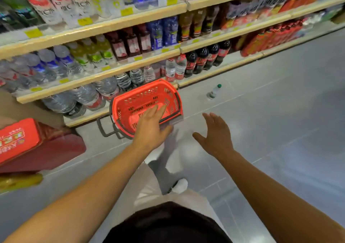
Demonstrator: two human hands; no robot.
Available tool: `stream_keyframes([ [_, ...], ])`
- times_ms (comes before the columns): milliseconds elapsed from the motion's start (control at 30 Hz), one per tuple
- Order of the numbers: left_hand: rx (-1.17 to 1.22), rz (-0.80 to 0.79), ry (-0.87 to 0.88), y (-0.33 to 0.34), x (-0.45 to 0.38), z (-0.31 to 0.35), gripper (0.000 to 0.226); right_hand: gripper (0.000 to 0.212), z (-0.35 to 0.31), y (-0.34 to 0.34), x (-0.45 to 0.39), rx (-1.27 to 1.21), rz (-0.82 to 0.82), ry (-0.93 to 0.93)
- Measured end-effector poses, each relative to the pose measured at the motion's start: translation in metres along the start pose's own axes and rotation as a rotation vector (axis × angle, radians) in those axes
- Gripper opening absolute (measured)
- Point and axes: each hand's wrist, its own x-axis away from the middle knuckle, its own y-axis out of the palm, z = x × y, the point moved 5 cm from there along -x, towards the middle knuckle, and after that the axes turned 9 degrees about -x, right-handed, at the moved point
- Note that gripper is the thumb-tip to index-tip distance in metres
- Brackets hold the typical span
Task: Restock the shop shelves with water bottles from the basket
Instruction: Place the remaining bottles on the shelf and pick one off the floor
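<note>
A red plastic basket stands on the grey floor against the bottom shelf, and I see no bottles inside it. My left hand reaches over its near rim with straight fingers and holds nothing. My right hand hovers open over the floor just right of the basket. A small water bottle with a green cap stands alone on the floor further right. Rows of water bottles fill the lower shelves behind the basket.
Wooden-edged shelves run along the left and back, packed with drinks; dark cola bottles stand right of the water. A red box lies at the far left. My shoe is on the floor below the basket.
</note>
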Motion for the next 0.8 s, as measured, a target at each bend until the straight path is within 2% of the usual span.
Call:
stream_keyframes([
  [167,0.022,-0.036,0.036,0.038,-0.052,0.067,0.077,0.08,0.08,-0.045,-0.036,-0.076,0.03,0.128],
  [333,0.031,-0.064,0.043,0.077,-0.144,0.106,0.081,0.08,0.137,-0.07,-0.115,-0.092,0.025,0.167],
  [500,0.075,-0.135,-0.011,0.118,-0.249,0.126,0.084,0.079,0.19,-0.078,-0.205,-0.105,-0.083,0.226],
  [600,0.133,-0.155,-0.064,0.136,-0.306,0.137,0.075,0.079,0.219,-0.078,-0.257,-0.091,-0.159,0.222],
  [800,0.114,-0.218,-0.128,0.189,-0.401,0.149,0.074,0.077,0.28,-0.06,-0.352,-0.107,-0.284,0.217],
])
